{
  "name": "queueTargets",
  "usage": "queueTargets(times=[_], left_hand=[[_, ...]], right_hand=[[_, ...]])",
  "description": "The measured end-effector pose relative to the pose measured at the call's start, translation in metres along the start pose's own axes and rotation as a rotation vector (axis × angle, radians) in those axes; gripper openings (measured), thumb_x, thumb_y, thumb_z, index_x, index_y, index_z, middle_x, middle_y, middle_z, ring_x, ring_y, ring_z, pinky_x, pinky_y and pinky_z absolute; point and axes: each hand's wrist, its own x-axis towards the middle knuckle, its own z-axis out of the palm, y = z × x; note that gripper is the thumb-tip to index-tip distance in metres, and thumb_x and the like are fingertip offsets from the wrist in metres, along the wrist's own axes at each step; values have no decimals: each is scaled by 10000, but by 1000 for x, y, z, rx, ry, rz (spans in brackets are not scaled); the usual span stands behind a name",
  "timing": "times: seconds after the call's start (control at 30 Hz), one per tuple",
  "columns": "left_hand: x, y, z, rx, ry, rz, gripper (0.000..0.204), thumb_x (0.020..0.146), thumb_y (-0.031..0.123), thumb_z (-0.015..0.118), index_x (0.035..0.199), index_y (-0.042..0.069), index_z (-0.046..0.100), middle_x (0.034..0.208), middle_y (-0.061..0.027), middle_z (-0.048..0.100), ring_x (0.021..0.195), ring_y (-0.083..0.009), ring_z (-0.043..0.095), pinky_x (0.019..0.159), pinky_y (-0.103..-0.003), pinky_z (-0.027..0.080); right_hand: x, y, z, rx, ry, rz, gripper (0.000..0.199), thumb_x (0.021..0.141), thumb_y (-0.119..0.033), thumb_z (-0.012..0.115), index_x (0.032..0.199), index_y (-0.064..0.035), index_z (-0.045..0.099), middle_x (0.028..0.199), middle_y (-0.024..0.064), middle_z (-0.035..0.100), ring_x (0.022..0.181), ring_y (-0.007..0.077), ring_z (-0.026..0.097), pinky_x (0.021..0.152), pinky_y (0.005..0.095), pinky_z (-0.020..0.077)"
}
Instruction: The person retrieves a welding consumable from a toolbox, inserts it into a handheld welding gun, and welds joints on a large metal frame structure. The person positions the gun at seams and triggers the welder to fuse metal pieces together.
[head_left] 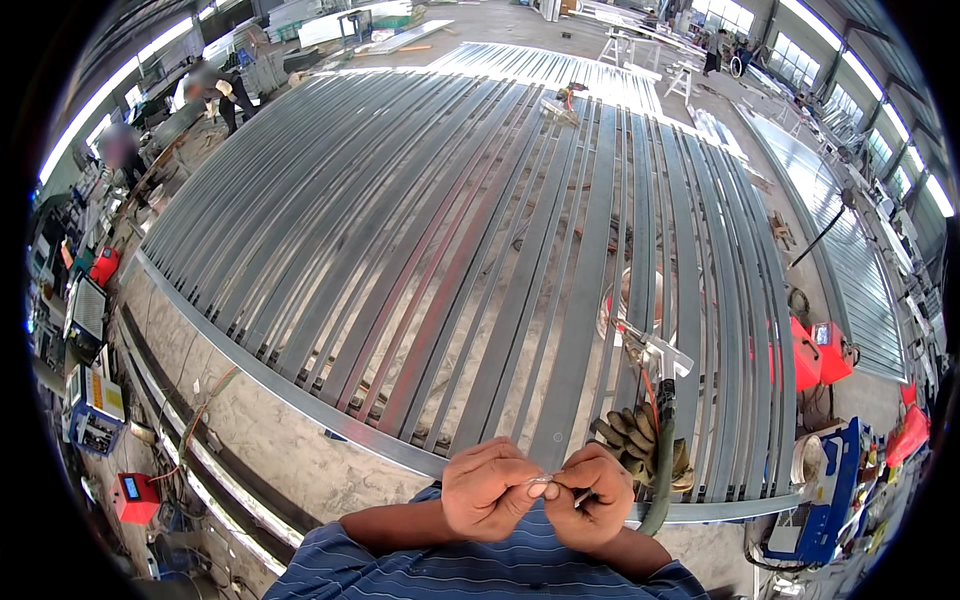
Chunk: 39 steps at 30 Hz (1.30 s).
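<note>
My left hand (492, 490) and my right hand (594, 496) meet fingertip to fingertip in front of my body. Both are closed in a pinch on one tiny, shiny thing between them, too small to name. Just beyond my right hand, work gloves (630, 437) lie on the metal slats (560, 400). Next to them is a silver handheld torch (655, 352), with a thick dark hose (663, 470) running down past my right hand. The near edge rail (390, 450) of the slatted frame passes close behind my hands.
Blue-and-white machines stand at the right (822, 495) and left (95, 405). Red boxes (832, 352) sit right of the frame, another red box (136, 498) at lower left. A second tool (562, 110) lies on the far slats. Two people work at far left.
</note>
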Motion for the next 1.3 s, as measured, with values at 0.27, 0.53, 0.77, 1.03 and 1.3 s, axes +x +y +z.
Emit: queueTargets(times=[0.27,0.53,0.77,1.03,1.3], left_hand=[[-2,1,-3,-247,-69,-291,83,945,83,746,941,20,691,781,-89,664,658,-207,604,583,-297,475],[6,4,4,-66,-67,-182,112,989,112,709,944,17,670,805,-79,656,688,-178,605,614,-298,466],[8,-3,-12,-436,-174,-569,171,1011,167,699,941,17,660,810,-32,594,699,-111,537,634,-277,433],[20,-4,-27,-535,-476,-771,317,1019,296,696,887,11,656,703,11,570,657,-76,484,581,-260,377],[15,-6,-27,-602,-498,-823,356,1013,331,704,863,12,653,677,24,544,633,-65,454,552,-257,339]], right_hand=[[6,-8,-6,-106,-27,-21,233,736,3,844,885,-50,673,754,84,631,582,181,635,496,285,484],[-14,11,9,-502,-4,-422,293,667,-54,833,898,-110,661,809,48,600,528,185,567,433,305,437],[-8,3,-25,-326,6,-429,260,691,-49,824,911,-85,690,691,26,584,468,158,543,412,293,412],[43,-3,-60,45,-431,5,342,797,-19,836,1126,0,742,759,58,627,577,112,615,484,257,461],[47,-11,-53,16,-502,13,381,782,-5,847,1149,-15,746,782,65,643,586,138,669,522,265,526]])
